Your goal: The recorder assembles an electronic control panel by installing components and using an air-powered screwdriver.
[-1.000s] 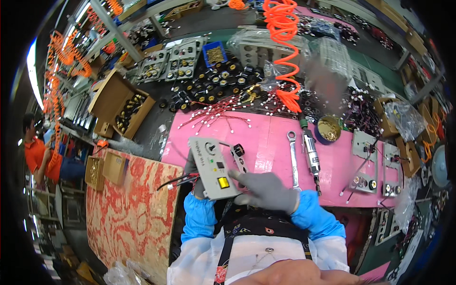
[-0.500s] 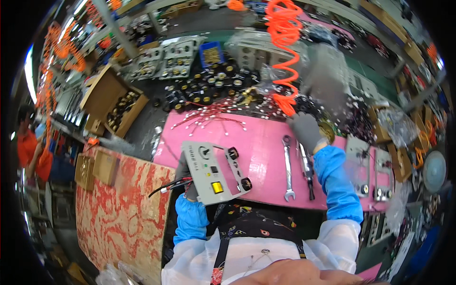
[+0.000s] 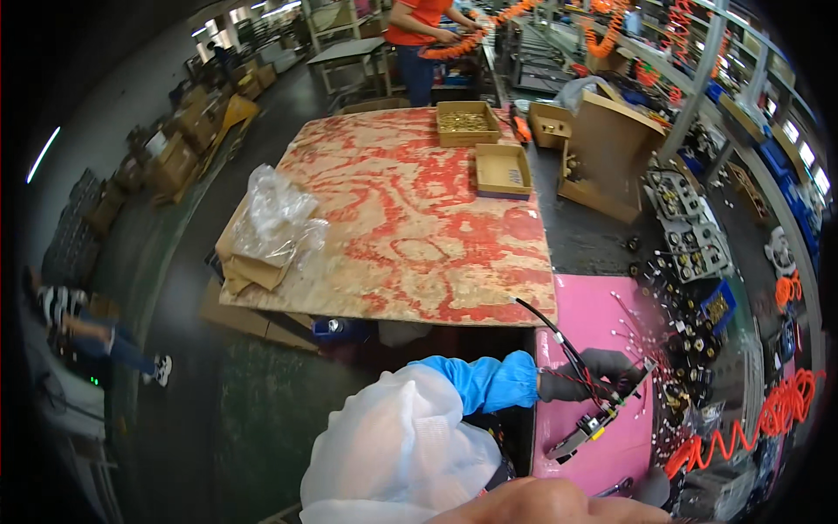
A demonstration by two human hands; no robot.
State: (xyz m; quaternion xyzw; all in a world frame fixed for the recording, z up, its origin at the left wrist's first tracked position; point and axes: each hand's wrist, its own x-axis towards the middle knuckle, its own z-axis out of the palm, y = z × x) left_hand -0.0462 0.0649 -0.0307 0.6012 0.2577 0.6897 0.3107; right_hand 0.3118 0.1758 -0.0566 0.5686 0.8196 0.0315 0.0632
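While your head is turned toward the left end of the pink table [image 3: 602,306], your left hand [image 3: 587,377], in a grey glove with a blue sleeve behind it, is closed around the control panel [image 3: 602,417], gripping it near its upper end, so the grip is shut on that panel. The panel is tilted on edge above the pink table, seen almost side-on, with a yellow part showing near its lower end and a bundle of black and red wires [image 3: 559,336] rising from it, past your glove, toward the near corner of the plywood board [image 3: 410,218]. Your right hand is out of the picture, so its grip cannot be told. Just right of the panel, small metal pins and black round parts [image 3: 676,349] are scattered on the pink table, and beyond them an orange coiled air hose [image 3: 751,428] curls along the table's far right. The plywood board, streaked red, adjoins the pink table's left end; on it lie a crumpled clear plastic bag [image 3: 279,214] at the edge farthest from the panel and two shallow cardboard trays [image 3: 502,168] at its upper right. Past the board, another person in an orange shirt [image 3: 423,19] stands at a separate bench.
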